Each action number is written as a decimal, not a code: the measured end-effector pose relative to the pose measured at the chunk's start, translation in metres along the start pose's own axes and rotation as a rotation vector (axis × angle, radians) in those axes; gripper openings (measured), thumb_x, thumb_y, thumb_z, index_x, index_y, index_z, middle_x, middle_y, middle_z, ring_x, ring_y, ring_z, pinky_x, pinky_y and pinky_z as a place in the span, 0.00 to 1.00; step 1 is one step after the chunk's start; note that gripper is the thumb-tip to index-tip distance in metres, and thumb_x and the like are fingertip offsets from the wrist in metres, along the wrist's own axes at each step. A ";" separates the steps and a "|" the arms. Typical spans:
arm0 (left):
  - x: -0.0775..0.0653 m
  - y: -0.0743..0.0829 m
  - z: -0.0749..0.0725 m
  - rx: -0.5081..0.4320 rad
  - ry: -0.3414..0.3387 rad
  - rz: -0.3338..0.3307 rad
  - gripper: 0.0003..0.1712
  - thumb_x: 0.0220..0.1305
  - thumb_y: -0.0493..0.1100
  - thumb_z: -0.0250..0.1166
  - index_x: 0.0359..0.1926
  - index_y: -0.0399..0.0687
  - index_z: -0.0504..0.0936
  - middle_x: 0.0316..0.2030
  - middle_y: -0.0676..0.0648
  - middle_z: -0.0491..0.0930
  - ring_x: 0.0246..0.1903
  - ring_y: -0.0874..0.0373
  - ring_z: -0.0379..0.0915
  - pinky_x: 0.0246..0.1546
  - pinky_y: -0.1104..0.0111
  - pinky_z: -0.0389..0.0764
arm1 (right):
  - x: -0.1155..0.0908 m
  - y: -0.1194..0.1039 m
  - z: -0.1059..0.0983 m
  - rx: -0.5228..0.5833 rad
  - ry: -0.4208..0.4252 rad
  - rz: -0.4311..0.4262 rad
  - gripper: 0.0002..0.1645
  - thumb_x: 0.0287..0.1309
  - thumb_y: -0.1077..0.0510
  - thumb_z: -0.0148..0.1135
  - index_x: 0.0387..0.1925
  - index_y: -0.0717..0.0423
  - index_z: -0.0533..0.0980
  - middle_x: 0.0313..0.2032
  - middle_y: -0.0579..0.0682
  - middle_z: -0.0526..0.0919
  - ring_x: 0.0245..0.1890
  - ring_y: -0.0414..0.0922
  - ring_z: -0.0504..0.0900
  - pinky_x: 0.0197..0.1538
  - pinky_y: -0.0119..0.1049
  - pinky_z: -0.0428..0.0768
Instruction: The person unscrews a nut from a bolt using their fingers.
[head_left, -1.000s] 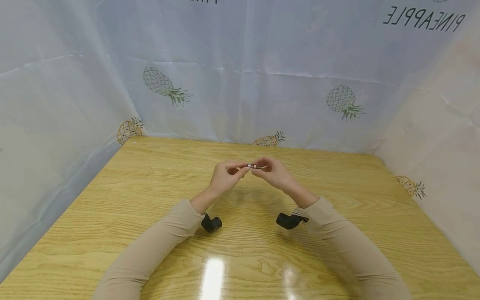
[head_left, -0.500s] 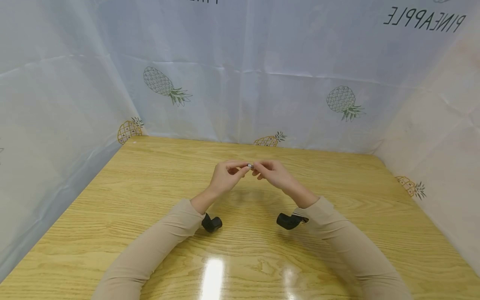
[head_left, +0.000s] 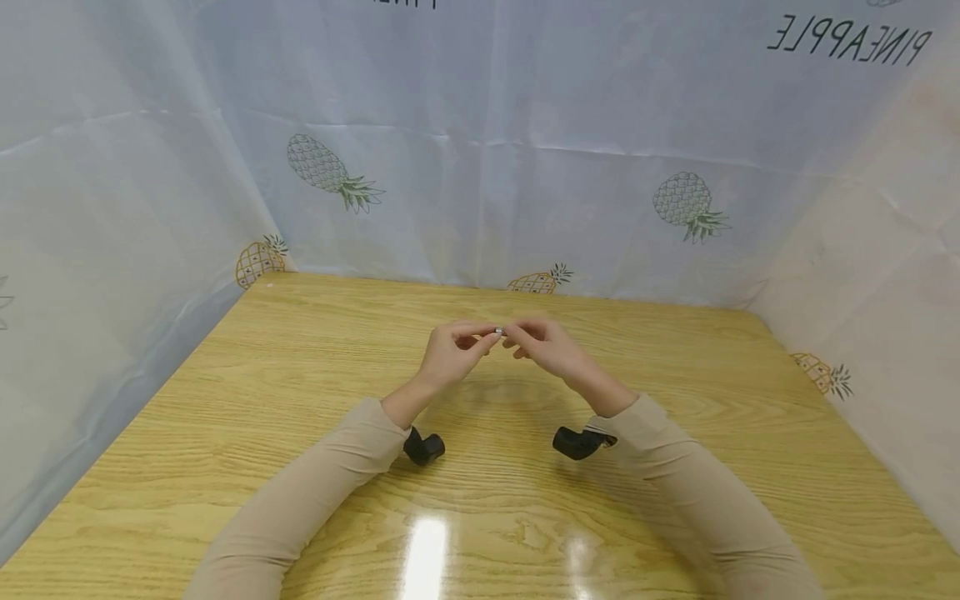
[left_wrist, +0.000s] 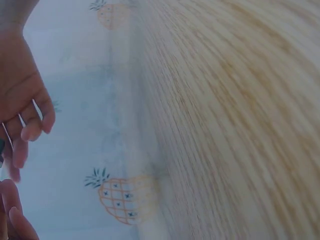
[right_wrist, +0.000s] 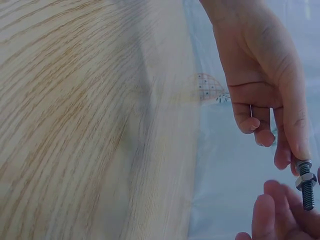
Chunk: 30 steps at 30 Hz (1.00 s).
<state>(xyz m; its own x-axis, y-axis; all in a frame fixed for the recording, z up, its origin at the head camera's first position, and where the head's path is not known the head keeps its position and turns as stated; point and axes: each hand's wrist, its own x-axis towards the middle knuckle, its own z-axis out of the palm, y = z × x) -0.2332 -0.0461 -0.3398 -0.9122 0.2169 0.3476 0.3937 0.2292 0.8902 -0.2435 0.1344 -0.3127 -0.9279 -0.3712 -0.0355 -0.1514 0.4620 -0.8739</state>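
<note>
My left hand (head_left: pixel 452 354) pinches a metal bolt (right_wrist: pixel 308 200) by its head end, thumb and fingertips together, above the table. A hex nut (right_wrist: pixel 306 181) sits partway along the thread, with the threaded tip sticking out beyond it. My right hand (head_left: pixel 546 346) has its thumb and forefinger brought together at the nut, covering much of the bolt in the head view. From the right wrist, the left hand (right_wrist: pixel 265 75) comes in from the top, and right-hand fingers (right_wrist: pixel 265 212) show at the bottom. The bolt is mostly out of frame in the left wrist view.
Both hands are held over a wood-grain table (head_left: pixel 300 383). White curtains (head_left: pixel 480 183) printed with pineapples stand around its back and sides. Black wrist devices (head_left: pixel 577 442) hang below both sleeves. A small pale speck (head_left: pixel 270 285) lies at the far left corner.
The right fingers were spread around the bolt's free end a second ago; they have since drawn together onto the nut. The left hand has stayed in place, holding the bolt.
</note>
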 end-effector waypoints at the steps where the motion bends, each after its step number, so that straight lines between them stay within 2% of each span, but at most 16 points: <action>1: 0.002 -0.005 0.001 -0.002 0.001 -0.001 0.15 0.64 0.39 0.60 0.48 0.34 0.82 0.47 0.35 0.81 0.36 0.42 0.80 0.31 0.74 0.77 | 0.000 0.000 0.000 0.008 -0.009 0.010 0.24 0.70 0.49 0.46 0.57 0.61 0.72 0.52 0.62 0.77 0.52 0.60 0.75 0.59 0.53 0.73; 4: 0.004 -0.012 0.002 -0.011 0.002 -0.003 0.15 0.63 0.41 0.62 0.48 0.38 0.83 0.46 0.38 0.82 0.35 0.45 0.81 0.31 0.73 0.77 | 0.000 0.000 0.000 -0.002 -0.001 0.032 0.23 0.70 0.49 0.46 0.55 0.60 0.73 0.51 0.62 0.78 0.52 0.61 0.76 0.59 0.55 0.72; 9: 0.004 -0.015 0.001 -0.021 0.002 0.013 0.14 0.62 0.42 0.62 0.47 0.40 0.84 0.45 0.39 0.82 0.34 0.45 0.81 0.31 0.72 0.78 | 0.000 0.001 0.001 -0.043 0.062 -0.012 0.19 0.64 0.55 0.56 0.53 0.59 0.74 0.52 0.60 0.77 0.50 0.57 0.78 0.54 0.52 0.76; 13: 0.004 -0.015 0.001 -0.023 -0.002 0.014 0.14 0.63 0.41 0.62 0.47 0.40 0.84 0.44 0.39 0.82 0.35 0.42 0.80 0.31 0.72 0.79 | -0.001 0.002 0.000 -0.038 0.081 -0.032 0.23 0.60 0.55 0.60 0.56 0.57 0.72 0.54 0.59 0.75 0.51 0.55 0.77 0.52 0.48 0.78; 18: 0.004 -0.014 0.002 -0.013 0.005 0.016 0.14 0.63 0.41 0.62 0.47 0.39 0.83 0.45 0.38 0.82 0.35 0.44 0.81 0.32 0.71 0.80 | 0.001 0.004 -0.001 -0.041 0.021 -0.021 0.25 0.67 0.48 0.50 0.60 0.57 0.69 0.55 0.61 0.75 0.52 0.59 0.76 0.56 0.52 0.75; 23: 0.004 -0.015 0.003 -0.019 0.010 0.012 0.16 0.63 0.41 0.62 0.48 0.36 0.82 0.47 0.36 0.81 0.37 0.43 0.81 0.34 0.68 0.81 | 0.001 0.002 -0.001 -0.012 -0.035 0.016 0.25 0.71 0.48 0.43 0.58 0.60 0.71 0.52 0.62 0.77 0.53 0.61 0.75 0.59 0.53 0.72; 30: 0.004 -0.014 0.001 -0.022 0.010 0.012 0.15 0.62 0.41 0.62 0.47 0.39 0.83 0.45 0.38 0.82 0.35 0.43 0.81 0.32 0.72 0.80 | 0.000 0.000 0.001 -0.053 0.047 -0.009 0.20 0.63 0.55 0.57 0.55 0.58 0.72 0.54 0.59 0.75 0.51 0.56 0.77 0.55 0.53 0.75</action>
<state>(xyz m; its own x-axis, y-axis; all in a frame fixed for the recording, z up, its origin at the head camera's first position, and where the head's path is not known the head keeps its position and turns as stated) -0.2418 -0.0475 -0.3511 -0.9087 0.2095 0.3611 0.4021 0.2062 0.8921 -0.2428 0.1336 -0.3131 -0.9413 -0.3377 -0.0041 -0.1762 0.5014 -0.8471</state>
